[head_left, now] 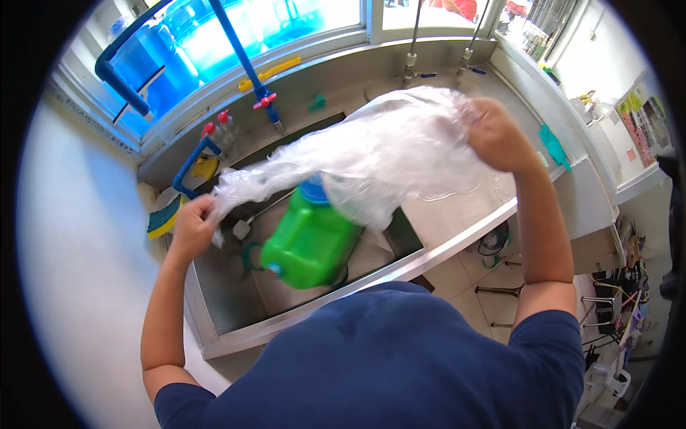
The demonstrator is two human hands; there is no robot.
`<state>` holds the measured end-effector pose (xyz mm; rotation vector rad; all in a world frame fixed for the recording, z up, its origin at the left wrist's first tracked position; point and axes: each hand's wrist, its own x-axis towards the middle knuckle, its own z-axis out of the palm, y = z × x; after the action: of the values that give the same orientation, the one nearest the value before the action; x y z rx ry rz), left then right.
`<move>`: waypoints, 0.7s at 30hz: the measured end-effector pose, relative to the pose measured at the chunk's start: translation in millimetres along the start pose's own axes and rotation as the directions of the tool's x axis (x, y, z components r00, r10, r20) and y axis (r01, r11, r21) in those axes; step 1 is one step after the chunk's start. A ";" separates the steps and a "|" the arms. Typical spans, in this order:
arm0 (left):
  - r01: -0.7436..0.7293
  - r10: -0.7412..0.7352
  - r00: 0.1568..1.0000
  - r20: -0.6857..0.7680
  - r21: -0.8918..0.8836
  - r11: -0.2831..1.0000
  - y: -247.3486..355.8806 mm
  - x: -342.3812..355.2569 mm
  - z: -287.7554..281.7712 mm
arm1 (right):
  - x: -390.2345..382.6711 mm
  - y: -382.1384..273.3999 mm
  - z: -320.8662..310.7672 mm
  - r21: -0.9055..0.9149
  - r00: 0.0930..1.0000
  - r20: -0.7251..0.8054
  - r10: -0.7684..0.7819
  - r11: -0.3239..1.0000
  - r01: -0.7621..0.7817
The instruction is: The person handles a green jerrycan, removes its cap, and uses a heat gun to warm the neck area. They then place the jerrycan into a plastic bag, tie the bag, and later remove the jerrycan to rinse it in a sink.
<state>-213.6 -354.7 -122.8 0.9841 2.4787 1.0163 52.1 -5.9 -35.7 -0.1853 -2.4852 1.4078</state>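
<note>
A clear plastic bag [386,139] is stretched sideways between my hands, its right part bunched and billowing. My left hand [191,227] is closed on one end of it, at the left side of the sink. The other end is gripped in my right hand [500,136], raised above the steel counter. Beneath the bag, a green plastic jug [311,243] with a blue cap [314,189] is tilted over the sink basin. The bag covers part of the cap; whether the jug rests on the basin floor I cannot tell.
The steel sink [236,307] has a raised front rim. Blue pipes [239,46] with red-handled valves stand at the back left. A yellow-green sponge [164,217] sits beside my left hand. A teal glove-like cloth [554,148] lies at the counter's right edge.
</note>
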 end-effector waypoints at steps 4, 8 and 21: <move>-0.408 0.466 0.875 0.129 -0.320 0.855 5.5 8.8 56.3 | -10.8 21.1 34.7 -0.100 0.952 -0.075 -0.298 0.952 0.290; -0.328 0.526 0.825 0.207 -0.583 0.743 44.9 14.1 136.2 | -13.4 32.9 81.6 -0.024 0.951 -0.153 -0.269 0.963 0.268; 0.653 0.238 0.204 0.950 -0.313 0.689 141.7 -23.8 328.6 | -215.8 137.2 55.8 -0.047 0.987 -0.034 -0.157 0.987 0.155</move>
<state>32.4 -130.6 -256.5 0.5727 0.9104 0.6939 237.5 -33.7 -218.5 -0.0248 -2.4427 1.2751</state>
